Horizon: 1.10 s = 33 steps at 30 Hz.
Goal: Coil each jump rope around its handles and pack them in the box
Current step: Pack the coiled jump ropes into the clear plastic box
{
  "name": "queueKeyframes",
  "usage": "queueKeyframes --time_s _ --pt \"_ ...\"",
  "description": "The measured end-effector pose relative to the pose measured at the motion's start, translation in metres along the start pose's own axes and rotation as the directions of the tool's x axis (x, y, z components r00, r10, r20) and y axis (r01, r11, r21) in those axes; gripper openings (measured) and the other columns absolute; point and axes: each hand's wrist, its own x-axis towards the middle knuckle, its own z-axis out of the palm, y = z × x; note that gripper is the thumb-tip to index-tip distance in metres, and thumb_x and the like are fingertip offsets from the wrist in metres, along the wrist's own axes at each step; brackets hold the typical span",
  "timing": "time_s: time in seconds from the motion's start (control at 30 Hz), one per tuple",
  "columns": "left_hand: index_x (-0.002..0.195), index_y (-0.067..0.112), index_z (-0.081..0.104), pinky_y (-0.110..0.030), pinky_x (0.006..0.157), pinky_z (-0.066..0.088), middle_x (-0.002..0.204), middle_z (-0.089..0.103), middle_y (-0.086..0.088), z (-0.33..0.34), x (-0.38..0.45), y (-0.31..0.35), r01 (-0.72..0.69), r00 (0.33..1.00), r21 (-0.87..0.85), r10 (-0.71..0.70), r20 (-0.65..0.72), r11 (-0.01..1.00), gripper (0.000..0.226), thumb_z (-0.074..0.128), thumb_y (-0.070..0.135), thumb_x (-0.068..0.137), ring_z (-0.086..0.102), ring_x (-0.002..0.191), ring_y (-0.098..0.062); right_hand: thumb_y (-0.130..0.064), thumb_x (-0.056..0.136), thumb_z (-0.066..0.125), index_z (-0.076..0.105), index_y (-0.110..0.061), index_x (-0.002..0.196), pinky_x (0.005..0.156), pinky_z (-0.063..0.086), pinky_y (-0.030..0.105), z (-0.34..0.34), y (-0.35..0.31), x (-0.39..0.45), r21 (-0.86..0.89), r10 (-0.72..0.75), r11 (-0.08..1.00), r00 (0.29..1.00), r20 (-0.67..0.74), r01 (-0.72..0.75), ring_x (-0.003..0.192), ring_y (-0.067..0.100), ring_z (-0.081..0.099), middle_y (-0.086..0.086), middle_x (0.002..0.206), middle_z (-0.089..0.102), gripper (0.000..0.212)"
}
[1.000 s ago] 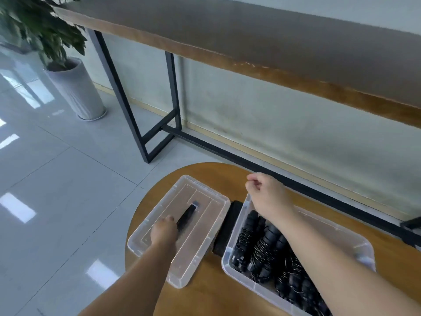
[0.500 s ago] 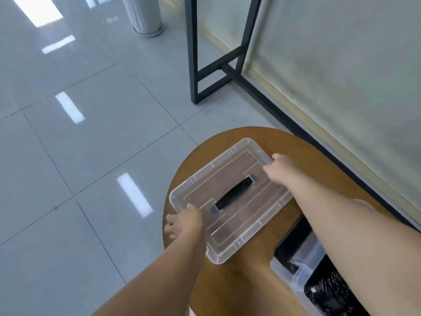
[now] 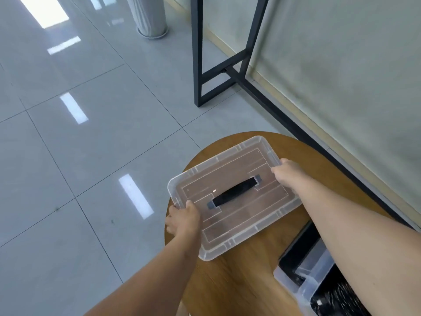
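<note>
A clear plastic lid (image 3: pixel 237 215) with a black carry handle (image 3: pixel 234 193) lies on the round wooden table (image 3: pixel 239 283). My left hand (image 3: pixel 183 218) grips the lid's near left corner, thumb on top of the rim. My right hand (image 3: pixel 286 171) holds its far right edge. At the bottom right, the clear box (image 3: pixel 298 286) shows one corner, with black coiled jump ropes (image 3: pixel 335 299) inside. My right forearm hides most of the box.
A black flat object (image 3: pixel 298 249) lies on the table beside the box. Beyond the table stand a black metal frame (image 3: pixel 198 65) against the wall and a white ribbed planter (image 3: pixel 148 17) on the glossy tiled floor.
My left hand left the lid's black handle and took its near corner. My right hand moved from the box rim to the lid's far edge. The view swung left and down.
</note>
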Motion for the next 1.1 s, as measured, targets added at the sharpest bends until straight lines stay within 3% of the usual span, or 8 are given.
queueKeyframes --time_s 0.13,0.3,0.47,0.6,0.67,0.87,0.97,1.1 --pt "0.131 0.016 0.048 -0.053 0.104 0.04 0.126 0.057 -0.014 -0.016 -0.009 0.023 -0.122 0.992 0.005 0.122 -0.013 0.993 0.042 0.042 0.04 0.097 0.049 0.116 -0.036 -0.025 0.104 0.038 0.026 -0.019 0.155 0.105 0.041 0.046 -0.022 -0.005 -0.016 0.008 -0.024 1.0 0.998 -0.052 0.024 0.138 0.034 0.039 0.008 0.159 0.03 0.053" --pt "0.133 0.016 0.049 -0.051 0.099 0.044 0.127 0.055 -0.015 -0.033 -0.031 0.071 -0.344 0.938 -0.03 0.341 -0.062 0.939 0.041 0.046 0.035 0.096 0.052 0.116 -0.039 -0.024 0.1 0.038 0.043 -0.013 0.145 0.066 0.045 0.031 -0.072 -0.01 -0.043 0.025 -0.048 0.998 0.982 -0.183 0.053 0.106 0.031 0.058 0.013 0.137 0.051 0.047" --pt "0.141 0.019 0.044 -0.053 0.103 0.041 0.134 0.05 -0.014 -0.026 -0.093 0.118 -0.607 0.795 -0.003 0.607 -0.006 0.795 0.045 0.039 0.022 0.096 0.048 0.122 -0.036 -0.023 0.094 0.047 0.057 -0.004 0.111 0.077 0.046 0.036 -0.135 0.037 -0.096 0.169 0.061 0.986 0.934 -0.352 0.0 0.099 0.035 0.058 0.012 0.103 0.06 0.027" --pt "0.145 0.024 0.039 -0.052 0.105 0.041 0.136 0.045 -0.007 0.005 -0.155 0.125 -0.738 0.668 -0.006 0.732 0.137 0.675 0.049 0.034 0.02 0.097 0.048 0.122 -0.032 -0.024 0.097 0.046 0.058 -0.003 0.118 0.092 0.048 0.042 -0.155 0.113 -0.155 0.364 0.209 0.929 0.901 -0.381 -0.061 0.107 0.037 0.059 0.018 0.119 0.062 0.032" --pt "0.145 0.026 0.041 -0.054 0.1 0.045 0.133 0.05 -0.007 0.017 -0.172 0.121 -0.765 0.631 0.013 0.745 0.216 0.644 0.048 0.034 0.021 0.097 0.053 0.116 -0.033 -0.023 0.095 0.048 0.06 0.0 0.123 0.096 0.049 0.045 -0.152 0.148 -0.17 0.451 0.271 0.888 0.892 -0.362 -0.087 0.109 0.038 0.061 0.02 0.122 0.063 0.038" --pt "0.142 0.022 0.046 -0.044 0.097 0.044 0.131 0.049 -0.008 0.065 -0.247 0.079 -0.892 0.42 0.056 0.776 0.471 0.448 0.043 0.034 0.015 0.1 0.05 0.112 -0.027 -0.023 0.097 0.05 0.063 -0.006 0.107 0.069 0.049 0.034 -0.126 0.266 -0.243 0.611 0.514 0.748 0.81 -0.284 -0.261 0.083 0.03 0.064 0.012 0.093 0.066 0.024" --pt "0.137 0.021 0.049 -0.044 0.089 0.049 0.117 0.051 -0.007 0.086 -0.262 0.055 -0.921 0.368 0.108 0.741 0.562 0.375 0.04 0.033 0.017 0.1 0.055 0.102 -0.028 -0.022 0.096 0.053 0.062 -0.009 0.111 0.082 0.054 0.042 -0.099 0.304 -0.272 0.681 0.587 0.665 0.778 -0.223 -0.306 0.092 0.029 0.063 0.011 0.106 0.066 0.022" --pt "0.137 0.023 0.049 -0.049 0.085 0.055 0.117 0.054 -0.006 0.104 -0.262 0.027 -0.931 0.355 0.177 0.686 0.635 0.319 0.04 0.033 0.017 0.101 0.06 0.099 -0.032 -0.022 0.096 0.051 0.062 -0.009 0.119 0.07 0.052 0.034 -0.065 0.337 -0.293 0.711 0.621 0.613 0.767 -0.164 -0.344 0.088 0.023 0.062 0.006 0.103 0.065 0.028"
